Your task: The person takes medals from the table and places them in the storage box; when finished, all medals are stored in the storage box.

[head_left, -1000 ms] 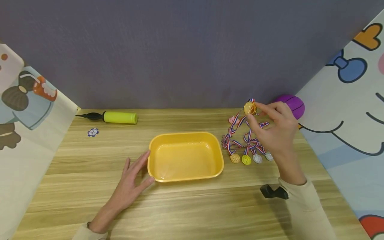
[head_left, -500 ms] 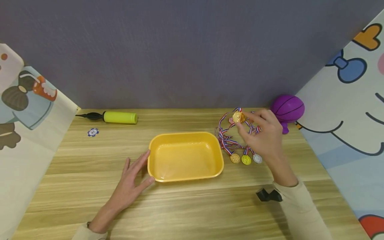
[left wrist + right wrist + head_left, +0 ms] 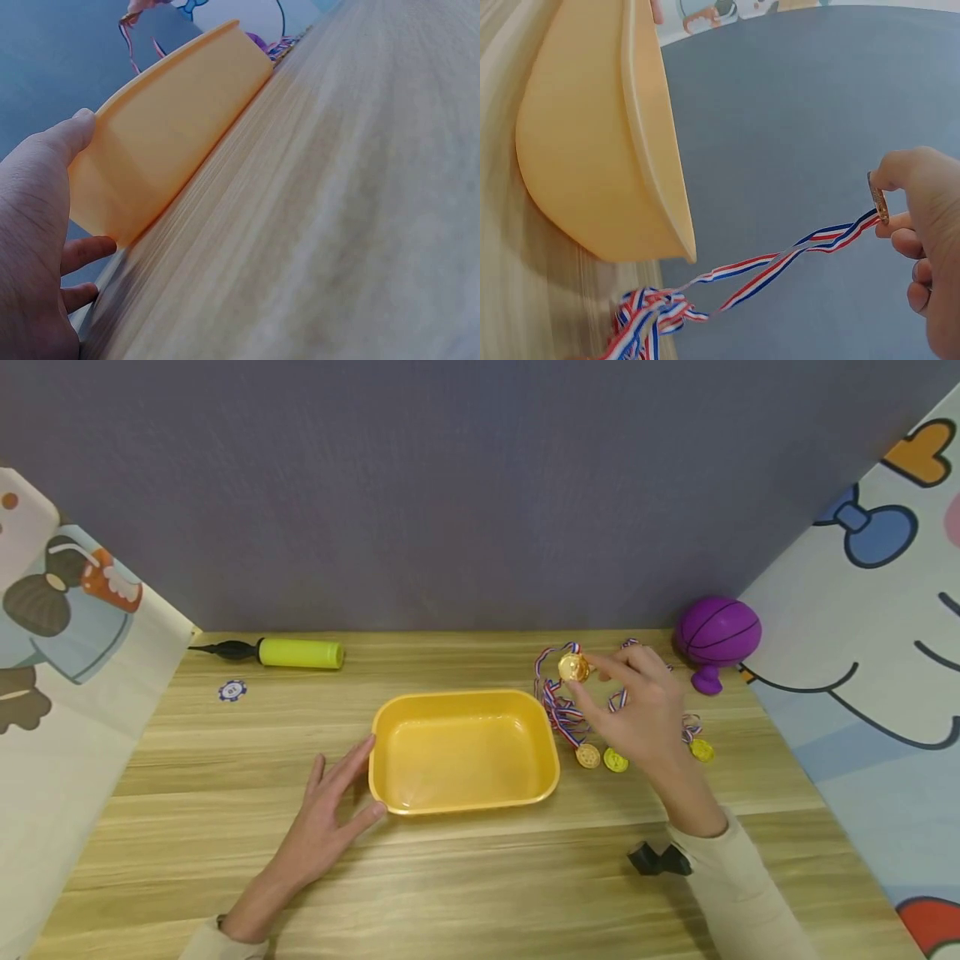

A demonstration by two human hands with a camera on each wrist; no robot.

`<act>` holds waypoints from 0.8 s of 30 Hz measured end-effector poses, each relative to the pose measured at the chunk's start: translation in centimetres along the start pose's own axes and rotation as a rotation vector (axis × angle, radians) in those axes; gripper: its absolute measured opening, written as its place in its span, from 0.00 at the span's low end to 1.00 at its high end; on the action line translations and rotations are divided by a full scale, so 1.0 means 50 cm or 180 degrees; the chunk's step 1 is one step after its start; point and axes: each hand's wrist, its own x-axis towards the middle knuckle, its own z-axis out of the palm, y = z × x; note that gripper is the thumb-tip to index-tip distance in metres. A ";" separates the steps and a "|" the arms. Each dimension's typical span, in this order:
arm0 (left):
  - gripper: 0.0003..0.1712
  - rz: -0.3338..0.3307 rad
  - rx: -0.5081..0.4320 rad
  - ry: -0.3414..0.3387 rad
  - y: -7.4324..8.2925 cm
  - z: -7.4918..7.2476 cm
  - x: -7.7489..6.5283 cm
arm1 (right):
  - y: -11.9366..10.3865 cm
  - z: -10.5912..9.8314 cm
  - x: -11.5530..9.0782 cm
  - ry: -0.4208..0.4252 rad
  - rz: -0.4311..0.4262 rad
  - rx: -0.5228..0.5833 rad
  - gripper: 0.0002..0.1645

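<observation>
My right hand (image 3: 637, 714) pinches a gold medal (image 3: 573, 667) between thumb and fingertips, above the table near the right end of the yellow tray (image 3: 465, 806). A striped red, white and blue ribbon (image 3: 780, 259) runs from this medal down to a bunched heap of ribbon beside the tray. My left hand (image 3: 322, 827) rests against the tray's left end, thumb at the rim and fingers extended low along its side. A bronze-coloured medal (image 3: 588, 756) and a yellow medal (image 3: 616, 760) lie right of the tray. Another yellow medal (image 3: 702, 750) lies farther right. My right hand hides other ribbons.
A purple ball (image 3: 718, 632) sits at the back right corner with a small purple piece in front. A yellow-green hand pump (image 3: 300, 653) and a poker chip (image 3: 232, 691) lie at the back left. A grey panel (image 3: 480, 502) closes off the back.
My right hand has moved left and toward me with the gold medal, drawing its ribbon along. The ball and a yellow medal at the right are now uncovered. My left hand has stayed put.
</observation>
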 end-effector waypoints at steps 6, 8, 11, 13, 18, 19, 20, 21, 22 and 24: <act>0.53 0.0008 0.0035 0.0007 0.001 0.000 0.001 | -0.021 0.015 -0.004 0.0002 -0.0057 0.0160 0.22; 0.53 0.0011 0.0036 0.0008 0.002 0.000 0.001 | -0.028 0.018 -0.005 -0.0020 -0.0040 0.0171 0.21; 0.53 0.0008 0.0037 0.0007 0.002 -0.001 0.000 | -0.040 0.023 -0.005 -0.0033 0.0000 0.0230 0.18; 0.52 0.0007 0.0037 0.0006 0.002 -0.001 0.000 | -0.050 0.027 -0.006 -0.0050 0.0019 0.0273 0.17; 0.52 0.0007 0.0045 0.0014 0.001 -0.001 0.000 | -0.074 0.043 -0.005 -0.0037 0.0000 0.0381 0.17; 0.52 0.0006 0.0043 0.0014 0.001 -0.001 0.000 | -0.079 0.048 -0.004 -0.0029 -0.0009 0.0400 0.16; 0.52 0.0006 0.0041 0.0012 0.000 -0.001 0.000 | -0.083 0.053 -0.005 -0.0028 -0.0017 0.0416 0.16; 0.52 0.0002 0.0040 0.0010 0.000 -0.001 -0.001 | -0.088 0.057 -0.005 -0.0033 -0.0027 0.0436 0.16; 0.52 0.0002 0.0036 0.0010 0.000 0.000 -0.001 | -0.092 0.062 -0.006 -0.0039 -0.0049 0.0431 0.16; 0.53 0.0006 0.0028 0.0009 0.000 0.000 0.000 | -0.100 0.073 -0.009 -0.0057 -0.0095 0.0409 0.16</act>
